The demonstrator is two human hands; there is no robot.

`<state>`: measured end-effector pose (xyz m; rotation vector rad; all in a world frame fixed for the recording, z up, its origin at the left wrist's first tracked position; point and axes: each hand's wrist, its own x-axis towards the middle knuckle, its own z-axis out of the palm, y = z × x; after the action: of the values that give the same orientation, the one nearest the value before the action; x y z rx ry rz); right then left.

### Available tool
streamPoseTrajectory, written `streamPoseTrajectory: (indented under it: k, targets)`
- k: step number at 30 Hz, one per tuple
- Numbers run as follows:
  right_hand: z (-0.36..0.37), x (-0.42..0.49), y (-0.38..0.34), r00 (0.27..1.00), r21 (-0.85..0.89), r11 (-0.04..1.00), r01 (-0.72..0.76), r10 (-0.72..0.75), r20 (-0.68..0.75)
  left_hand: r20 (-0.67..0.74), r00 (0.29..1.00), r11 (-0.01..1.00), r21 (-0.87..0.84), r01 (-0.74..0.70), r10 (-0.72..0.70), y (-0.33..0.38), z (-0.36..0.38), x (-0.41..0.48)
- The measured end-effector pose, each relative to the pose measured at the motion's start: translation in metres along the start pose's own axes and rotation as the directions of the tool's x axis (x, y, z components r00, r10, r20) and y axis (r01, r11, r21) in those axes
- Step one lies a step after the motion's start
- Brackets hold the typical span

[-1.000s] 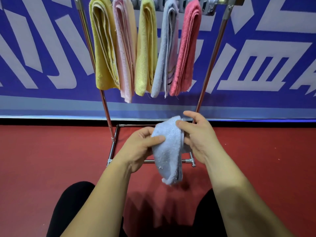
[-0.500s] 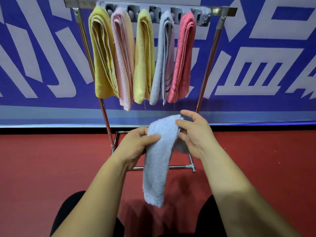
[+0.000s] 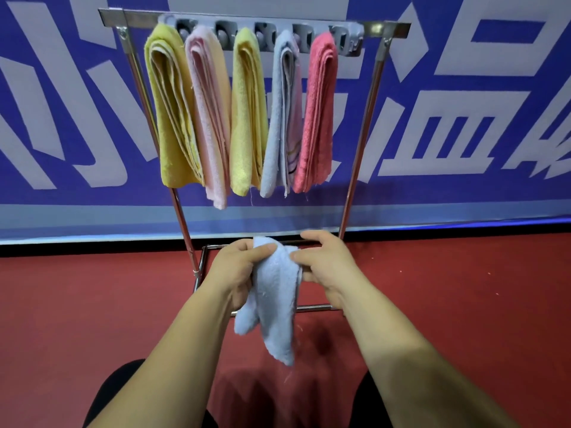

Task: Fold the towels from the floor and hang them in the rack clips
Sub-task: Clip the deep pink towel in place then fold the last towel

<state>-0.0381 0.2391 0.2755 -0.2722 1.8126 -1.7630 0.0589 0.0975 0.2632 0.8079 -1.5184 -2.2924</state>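
Our left hand (image 3: 238, 270) and right hand (image 3: 327, 267) both pinch the top of the pale blue towel (image 3: 278, 298), hanging low before the rack (image 3: 358, 168) base, so we should square its edges before raising it to the seemingly free right-end clip (image 3: 346, 41).

A light blue towel (image 3: 276, 291) between left hand (image 3: 234, 273) and right hand (image 3: 332, 268), before the rack (image 3: 396, 27).

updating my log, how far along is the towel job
Done: five folded towels hang clipped on the rack. In hand: the left hand and right hand grip a light blue towel, loosely bunched. Left: finish folding it and hang it; the end clip past the red towel looks free.
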Motion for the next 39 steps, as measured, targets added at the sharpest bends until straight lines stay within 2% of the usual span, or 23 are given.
streamPoseTrajectory:
  k: [3,7,10,12,18,23,27,30,34,39]
  targets:
    - [-0.003,0.007,-0.006,0.996,0.059,0.996,0.073,-0.07,-0.054,0.076,0.997,0.999,-0.033,0.021,-0.019,0.007,0.001,-0.001]
    - [-0.007,0.011,-0.012,0.99,0.122,0.989,0.086,-0.071,-0.124,0.157,0.983,0.986,0.153,0.073,-0.097,0.004,-0.006,-0.004]
    - [-0.012,0.007,-0.011,0.997,0.176,0.984,0.016,-0.003,-0.074,0.157,0.986,0.989,0.144,0.033,-0.056,0.002,-0.003,-0.002]
    - [-0.014,0.003,-0.002,0.999,0.119,0.992,-0.032,0.034,-0.016,0.146,0.988,0.992,0.125,0.032,-0.051,0.005,0.002,-0.002]
    - [-0.019,0.004,0.0,0.996,0.047,0.997,0.061,-0.057,-0.066,0.1,0.993,0.99,0.133,0.05,-0.064,0.003,0.009,0.001]
    - [-0.015,-0.003,0.004,0.999,-0.037,0.999,0.009,-0.008,0.032,0.091,0.995,0.993,0.116,0.029,-0.039,0.001,0.007,0.001]
    - [-0.015,0.002,0.001,0.999,0.026,0.999,0.046,-0.046,-0.003,0.159,0.986,0.999,0.03,0.044,-0.048,0.003,0.001,0.0]
    - [-0.017,0.004,-0.003,0.999,0.043,0.998,0.042,-0.041,-0.036,0.237,0.968,0.994,0.095,0.063,-0.084,0.0,-0.004,0.002]
    - [-0.018,0.003,-0.01,0.998,0.067,0.997,0.03,-0.027,-0.049,0.162,0.982,0.991,0.11,0.082,-0.099,0.006,-0.004,0.007]
    - [-0.025,0.003,-0.025,0.999,0.085,0.996,0.03,-0.026,-0.043,0.144,0.981,0.982,0.157,0.106,-0.129,0.02,0.002,0.017]
